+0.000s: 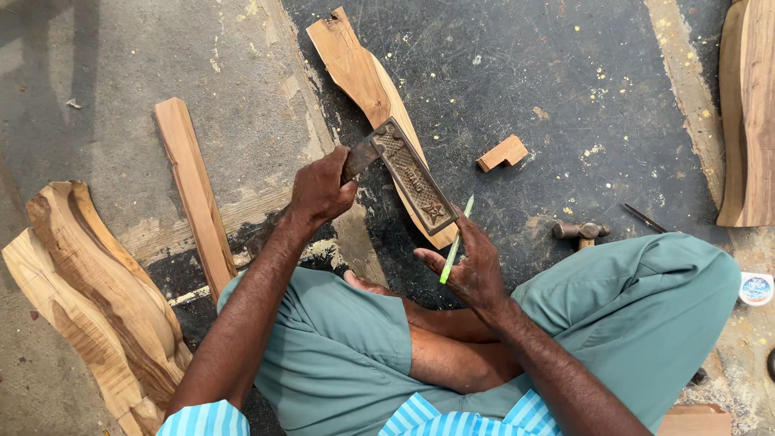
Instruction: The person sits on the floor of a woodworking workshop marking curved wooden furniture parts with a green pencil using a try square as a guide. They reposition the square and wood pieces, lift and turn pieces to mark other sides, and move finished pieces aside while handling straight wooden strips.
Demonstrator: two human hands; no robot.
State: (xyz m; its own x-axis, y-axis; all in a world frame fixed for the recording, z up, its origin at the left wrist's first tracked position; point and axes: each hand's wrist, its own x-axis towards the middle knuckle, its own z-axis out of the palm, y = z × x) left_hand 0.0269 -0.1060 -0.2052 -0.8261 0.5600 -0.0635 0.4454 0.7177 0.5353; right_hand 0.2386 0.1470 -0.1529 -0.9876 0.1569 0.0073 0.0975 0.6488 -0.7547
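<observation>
my left hand (320,190) is closed round the blade of a try square (408,173), its ornate stock lying on the curved wooden piece (363,77). my right hand (468,262) grips a green pencil (457,236) just beside the stock. a hammer (579,232) lies right of the piece, on the floor.

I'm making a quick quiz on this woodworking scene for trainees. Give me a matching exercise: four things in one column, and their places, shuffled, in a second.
Things:
1. try square
2. green pencil
3. hammer
4. small wood block

Places:
A. lying alone on the dark floor, beyond the right hand
B. held in the right hand
C. on the floor by the right knee
D. gripped at its blade end by the left hand, over the curved wooden piece

Pairs: 1-D, 2-B, 3-C, 4-A
</observation>
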